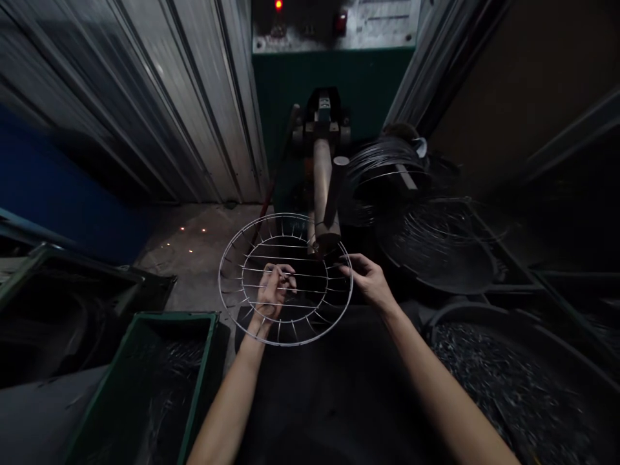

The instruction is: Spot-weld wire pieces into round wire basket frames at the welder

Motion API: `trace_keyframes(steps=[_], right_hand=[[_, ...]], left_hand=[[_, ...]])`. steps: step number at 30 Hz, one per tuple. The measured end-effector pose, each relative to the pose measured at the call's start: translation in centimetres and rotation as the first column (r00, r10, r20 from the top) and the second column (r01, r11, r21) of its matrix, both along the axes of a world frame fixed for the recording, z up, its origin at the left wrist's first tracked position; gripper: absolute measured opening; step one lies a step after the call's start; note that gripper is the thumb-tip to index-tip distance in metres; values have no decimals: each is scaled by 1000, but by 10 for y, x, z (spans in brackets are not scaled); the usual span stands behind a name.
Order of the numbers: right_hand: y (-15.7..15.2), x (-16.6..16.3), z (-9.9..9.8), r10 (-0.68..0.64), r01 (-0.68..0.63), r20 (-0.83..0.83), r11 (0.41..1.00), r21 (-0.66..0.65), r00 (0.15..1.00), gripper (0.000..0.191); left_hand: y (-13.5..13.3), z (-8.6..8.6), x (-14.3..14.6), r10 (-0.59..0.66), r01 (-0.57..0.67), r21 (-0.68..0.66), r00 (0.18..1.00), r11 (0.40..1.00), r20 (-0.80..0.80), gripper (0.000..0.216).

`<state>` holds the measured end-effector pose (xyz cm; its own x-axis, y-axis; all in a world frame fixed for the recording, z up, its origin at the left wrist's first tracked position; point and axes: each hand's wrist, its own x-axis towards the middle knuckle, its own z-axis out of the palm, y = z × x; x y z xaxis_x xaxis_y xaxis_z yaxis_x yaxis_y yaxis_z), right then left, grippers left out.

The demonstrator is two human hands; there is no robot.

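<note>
A round wire guard (285, 336), made of rings and thin spokes, is held flat in front of me under the arm of a welding machine (322, 168). My left hand (272, 294) reaches through it from below and pinches a spoke near the centre. My right hand (367, 278) grips the guard's right rim with fingers curled. The machine's round electrode tip sits just above the guard's far side.
A green crate (194, 361) with thin wires stands at the lower left. Stacked wire rings (387, 168) and round wire frames (436, 245) lie to the right. A dark tub (508, 381) of small metal pieces is at the lower right. Corrugated metal wall on the left.
</note>
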<state>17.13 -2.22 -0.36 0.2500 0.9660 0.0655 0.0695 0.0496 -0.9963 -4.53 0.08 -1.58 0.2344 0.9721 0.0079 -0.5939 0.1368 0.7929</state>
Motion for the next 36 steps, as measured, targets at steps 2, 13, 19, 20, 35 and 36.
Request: trace_keyframes(steps=[2, 13, 19, 20, 35, 36], right_hand=[[-2, -2, 1, -18, 18, 36, 1000, 0, 999, 28], [27, -9, 2, -31, 30, 44, 999, 25, 999, 28], [24, -3, -4, -47, 47, -13, 999, -21, 999, 33], [19, 0, -4, -53, 53, -9, 998, -20, 999, 34], [20, -7, 3, -69, 64, 134, 997, 43, 989, 29], [22, -7, 3, -64, 58, 131, 997, 45, 989, 29]], left_hand=[[-2, 0, 2, 48, -48, 2, 999, 999, -4, 36], [4, 3, 8, 168, -168, 8, 986, 986, -20, 33], [6, -2, 6, 141, -141, 101, 990, 985, 13, 31], [6, -2, 5, 127, -129, 107, 992, 986, 20, 32], [3, -5, 17, 269, -268, 111, 963, 957, 10, 27], [4, -5, 17, 271, -270, 108, 963, 957, 8, 27]])
